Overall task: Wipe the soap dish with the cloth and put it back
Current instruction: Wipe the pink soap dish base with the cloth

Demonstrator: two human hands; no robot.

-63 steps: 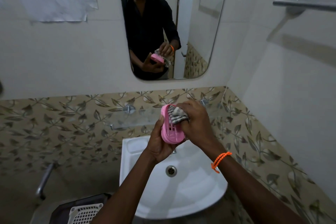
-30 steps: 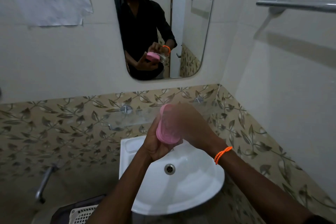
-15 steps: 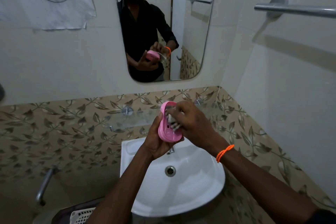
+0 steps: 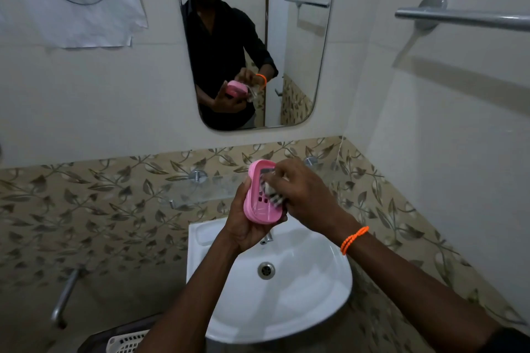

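The left hand (image 4: pixel 243 226) cups a pink soap dish (image 4: pixel 259 195) from behind and below, fingers curled round its back, holding it nearly upright with its slotted inner face turned toward the right hand. The right hand (image 4: pixel 307 195) has its fingers bunched round a small striped cloth (image 4: pixel 272 195), pressing it against the inside of the dish. An orange band (image 4: pixel 354 239) circles the right wrist. Both hands are held above a white basin (image 4: pixel 286 309), whose drain (image 4: pixel 266 270) sits below them. Behind the hands a glass shelf (image 4: pixel 195 190) is fixed to leaf-patterned tiles. Higher up, a mirror (image 4: pixel 298 51) reflects the person with the dish. A sheet of paper (image 4: pixel 77 3) marked 11 hangs to the left, and a metal rail (image 4: pixel 464 18) crosses the right wall.
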